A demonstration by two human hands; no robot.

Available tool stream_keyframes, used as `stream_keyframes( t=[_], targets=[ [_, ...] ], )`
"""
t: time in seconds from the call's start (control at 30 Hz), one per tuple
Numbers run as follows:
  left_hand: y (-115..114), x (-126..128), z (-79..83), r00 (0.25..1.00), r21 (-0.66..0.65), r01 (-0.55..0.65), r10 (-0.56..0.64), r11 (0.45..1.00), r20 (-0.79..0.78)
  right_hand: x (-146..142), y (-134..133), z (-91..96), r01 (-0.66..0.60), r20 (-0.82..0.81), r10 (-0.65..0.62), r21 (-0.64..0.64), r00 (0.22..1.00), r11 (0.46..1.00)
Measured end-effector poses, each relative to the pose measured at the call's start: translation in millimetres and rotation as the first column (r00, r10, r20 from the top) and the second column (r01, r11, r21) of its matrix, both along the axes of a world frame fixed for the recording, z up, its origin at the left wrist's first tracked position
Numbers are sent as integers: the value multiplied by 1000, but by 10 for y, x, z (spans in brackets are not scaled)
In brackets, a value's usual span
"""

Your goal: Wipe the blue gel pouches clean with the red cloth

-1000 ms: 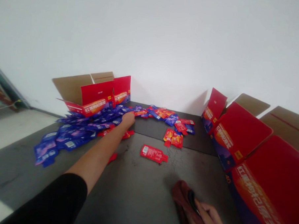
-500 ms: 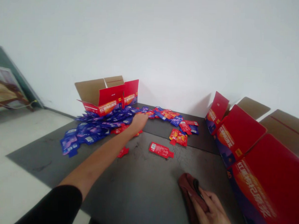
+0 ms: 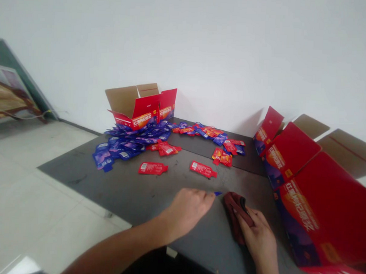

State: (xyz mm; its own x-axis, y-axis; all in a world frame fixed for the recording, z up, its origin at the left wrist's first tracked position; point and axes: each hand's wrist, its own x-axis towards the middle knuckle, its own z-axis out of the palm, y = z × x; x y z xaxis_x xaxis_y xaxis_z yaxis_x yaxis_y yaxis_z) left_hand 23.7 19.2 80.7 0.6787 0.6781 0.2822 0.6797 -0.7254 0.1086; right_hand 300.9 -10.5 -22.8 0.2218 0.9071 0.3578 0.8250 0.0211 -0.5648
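Observation:
My left hand is closed above the near part of the dark table. From its fingertips a small blue tip of a pouch sticks out; the rest is hidden by the hand. Just to the right, my right hand grips a folded brown cloth with a black patch on it. Two red pouches lie flat beyond my hands, one at the left and one nearer the middle. Behind them a few overlapping red pouches lie by the blue heap.
Blue pouches form a heap at the left before an open red carton. Mixed red and blue pouches line the back near the white wall. Open red cartons stand along the right side.
My left hand has come back from the far pouches to beside the cloth, a blue tip now showing in it. My right hand still holds the cloth. The view has shifted slightly.

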Motion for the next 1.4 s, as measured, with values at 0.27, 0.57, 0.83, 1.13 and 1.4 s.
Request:
stream_keyframes(
  t=[0.27,0.57,0.83,1.13,1.4],
  targets=[
    [-284,-22,-653,990,-38,111,-107,993,95,-29,3,24,40,-34,-41,-18,999,999],
    [-491,-338,-904,960,78,55,-74,995,270,-96,-25,67,44,-48,-42,24,998,999],
    [-546,-410,-1049,961,11,103,-102,995,259,-140,-25,141,200,-82,-186,232,979,952],
    [-596,-405,-1101,943,-43,126,-106,991,317,-952,-163,316,-490,214,473,33,855,871],
    [-560,-483,-1139,957,-51,187,-171,981,233,-593,323,470,-294,338,276,2,900,956]
  ],
)
